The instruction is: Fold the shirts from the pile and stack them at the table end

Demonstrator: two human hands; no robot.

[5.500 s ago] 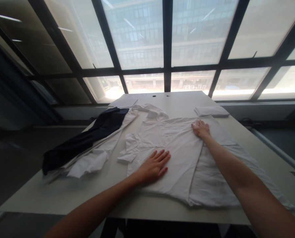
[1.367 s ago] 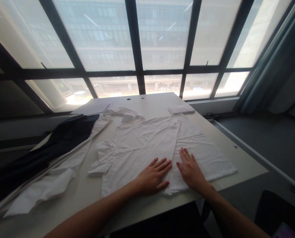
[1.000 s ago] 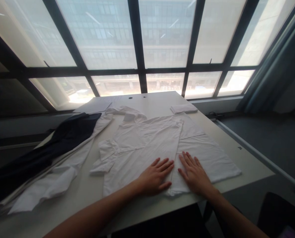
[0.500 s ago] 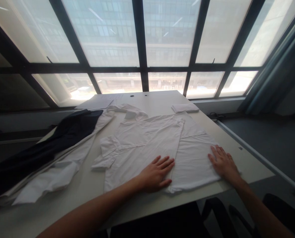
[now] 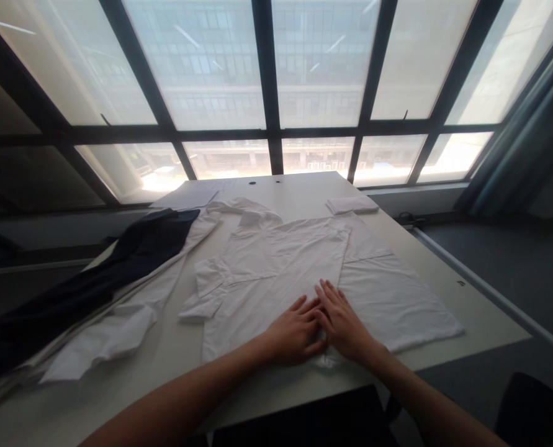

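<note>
Several pieces of cloth across one pale surface [image 5: 304,192], with a large white garment [image 5: 280,267] as the broadest of them, spread over the middle. Far to the left of the large white garment, a long dark garment [image 5: 131,267], stretched lengthwise. On the same side, nearer to the large white garment, a crumpled white cloth [image 5: 113,335], alongside the dark one and flaring at the near end. Beyond the far left corner of the large white garment, some papers [image 5: 187,195], flat. At its left edge, a short bunched sleeve [image 5: 206,282], turned outward. At its far left corner, a curling white strip [image 5: 252,211]; parent garment impossible to tell. On its near middle part, the left hand [image 5: 295,332], palm down, with fingers stretched out and loose. Slightly farther right on the large white garment, the right hand [image 5: 344,320], with fingers straight, close together and likewise released, overlapping the left fingertips in view; actual contact between hands hard to confirm. Just beyond the far right corner of the large white garment, a folded white cloth [image 5: 352,205], flat and compact. Well right of the large white garment, off the surface, a pale rail [image 5: 490,295], a hanging blue-grey curtain [image 5: 522,136] and a dark chair [image 5: 532,410], partly cut off.
</note>
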